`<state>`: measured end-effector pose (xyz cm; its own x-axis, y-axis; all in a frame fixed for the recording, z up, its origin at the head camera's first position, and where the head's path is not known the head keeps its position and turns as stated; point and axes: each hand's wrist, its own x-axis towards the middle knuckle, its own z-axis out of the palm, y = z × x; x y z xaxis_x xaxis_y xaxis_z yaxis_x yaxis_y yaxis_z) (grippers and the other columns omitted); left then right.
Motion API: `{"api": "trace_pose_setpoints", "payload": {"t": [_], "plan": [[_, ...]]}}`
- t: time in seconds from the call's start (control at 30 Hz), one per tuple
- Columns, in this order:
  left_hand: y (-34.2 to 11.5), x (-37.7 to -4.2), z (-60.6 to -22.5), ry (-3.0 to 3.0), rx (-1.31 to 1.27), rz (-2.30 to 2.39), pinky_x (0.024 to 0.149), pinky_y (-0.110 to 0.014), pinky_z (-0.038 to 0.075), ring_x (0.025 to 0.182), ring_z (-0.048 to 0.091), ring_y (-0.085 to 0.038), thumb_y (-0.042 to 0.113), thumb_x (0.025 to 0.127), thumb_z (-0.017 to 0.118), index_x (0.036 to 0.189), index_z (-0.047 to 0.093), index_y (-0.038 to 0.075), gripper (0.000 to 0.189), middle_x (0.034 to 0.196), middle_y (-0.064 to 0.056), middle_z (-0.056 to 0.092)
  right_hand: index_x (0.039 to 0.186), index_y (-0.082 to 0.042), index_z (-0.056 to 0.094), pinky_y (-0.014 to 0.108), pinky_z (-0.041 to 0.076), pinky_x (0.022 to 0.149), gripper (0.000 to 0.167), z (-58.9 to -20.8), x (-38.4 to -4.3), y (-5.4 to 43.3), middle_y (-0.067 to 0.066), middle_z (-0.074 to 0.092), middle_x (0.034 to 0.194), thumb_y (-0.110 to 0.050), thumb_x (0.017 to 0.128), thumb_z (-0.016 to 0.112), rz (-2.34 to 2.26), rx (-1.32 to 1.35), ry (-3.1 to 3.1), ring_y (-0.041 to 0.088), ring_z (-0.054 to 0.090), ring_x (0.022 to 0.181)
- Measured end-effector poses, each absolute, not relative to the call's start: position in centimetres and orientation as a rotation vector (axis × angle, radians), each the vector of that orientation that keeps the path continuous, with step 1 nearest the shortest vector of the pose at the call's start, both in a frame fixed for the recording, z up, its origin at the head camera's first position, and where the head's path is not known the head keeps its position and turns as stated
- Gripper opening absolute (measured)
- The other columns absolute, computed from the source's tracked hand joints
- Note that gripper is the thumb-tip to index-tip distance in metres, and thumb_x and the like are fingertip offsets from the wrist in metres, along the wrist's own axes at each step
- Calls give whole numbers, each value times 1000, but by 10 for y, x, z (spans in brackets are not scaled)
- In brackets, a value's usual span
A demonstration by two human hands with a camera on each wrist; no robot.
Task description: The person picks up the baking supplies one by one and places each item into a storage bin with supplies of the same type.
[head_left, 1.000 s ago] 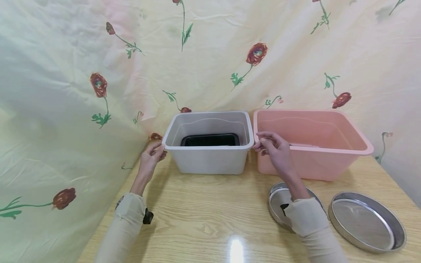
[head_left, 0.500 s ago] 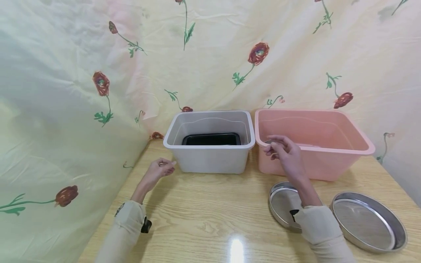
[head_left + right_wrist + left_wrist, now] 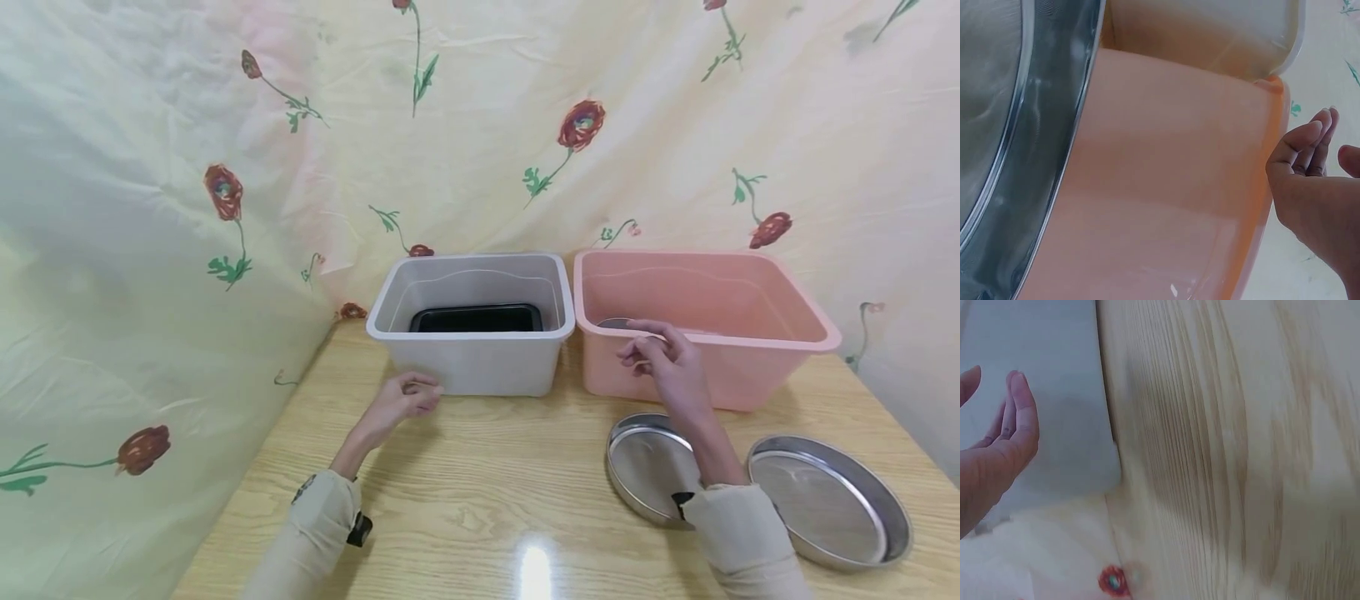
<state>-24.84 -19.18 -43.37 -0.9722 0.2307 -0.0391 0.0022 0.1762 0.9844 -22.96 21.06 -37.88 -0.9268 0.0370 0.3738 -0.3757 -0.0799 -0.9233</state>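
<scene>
My left hand (image 3: pixel 405 402) hovers in front of the lower left of the grey plastic bin (image 3: pixel 472 364), its fingers loosely bent around nothing. The left wrist view has the same hand (image 3: pixel 1007 437) overlapping the bin's pale wall. A black tray (image 3: pixel 480 319) lies inside that bin. My right hand (image 3: pixel 667 358) is at the front rim of the pink bin (image 3: pixel 757 367), fingers loosely curled with a gap to the thumb. In the right wrist view the hand (image 3: pixel 1310 162) holds nothing. Part of a round metal object (image 3: pixel 613 323) shows inside the pink bin near its left front corner.
Two round metal sieves lie on the wooden table (image 3: pixel 480 475) at the right: a smaller sieve (image 3: pixel 648 462) under my right forearm and a larger sieve (image 3: pixel 821 508) beside it. A flowered cloth (image 3: pixel 480 150) hangs behind the bins and along the left.
My left hand has left the grey bin's left rim and come down and right, in front of its wall. The right hand has shifted right from between the bins along the pink bin's front rim.
</scene>
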Motion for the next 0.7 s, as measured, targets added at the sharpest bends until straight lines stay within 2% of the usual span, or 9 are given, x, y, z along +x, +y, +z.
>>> {"api": "trace_pose_setpoints", "payload": {"t": [0.07, 0.2, 0.27, 0.53, 0.7], "plan": [[-183, -246, -434, 2259, 241, 1891, 96, -52, 57, 96, 69, -30, 6, 99, 67, 127, 57, -17, 38, 103, -23, 71, 118, -12, 67, 20, 57, 67, 19, -380, -228, 214, 0, 75, 86, -4, 107, 54, 2082, 350, -1918, 11, 69, 78], [-168, -243, -436, 2213, 282, 1885, 94, -49, 58, 92, 68, -25, 9, 98, 68, 129, 56, -16, 42, 98, -15, 71, 118, -11, 67, 20, 57, 67, 19, -383, -223, 220, 0, 75, 86, -3, 107, 54, 2080, 341, -1902, 11, 68, 77], [-161, -242, -438, 2181, 313, 1886, 93, -48, 59, 92, 68, -25, 10, 99, 68, 130, 54, -16, 43, 100, -15, 71, 119, -10, 67, 19, 57, 67, 19, -385, -222, 224, 1, 75, 86, -2, 107, 54, 2086, 345, -1884, 11, 68, 77], [-136, -235, -444, 2123, 384, 1867, 93, -48, 59, 101, 67, -40, 11, 99, 68, 134, 51, -17, 48, 105, -19, 69, 123, 3, 63, 18, 57, 65, 20, -389, -215, 238, 1, 75, 85, 0, 106, 54, 2105, 323, -1828, 10, 68, 76], [-123, -231, -445, 2098, 405, 1870, 91, -45, 60, 105, 66, -48, 9, 98, 68, 134, 50, -17, 47, 102, -17, 70, 122, -1, 65, 18, 56, 65, 20, -391, -210, 247, -1, 75, 85, 0, 106, 53, 2068, 286, -1855, 10, 69, 75]]}}
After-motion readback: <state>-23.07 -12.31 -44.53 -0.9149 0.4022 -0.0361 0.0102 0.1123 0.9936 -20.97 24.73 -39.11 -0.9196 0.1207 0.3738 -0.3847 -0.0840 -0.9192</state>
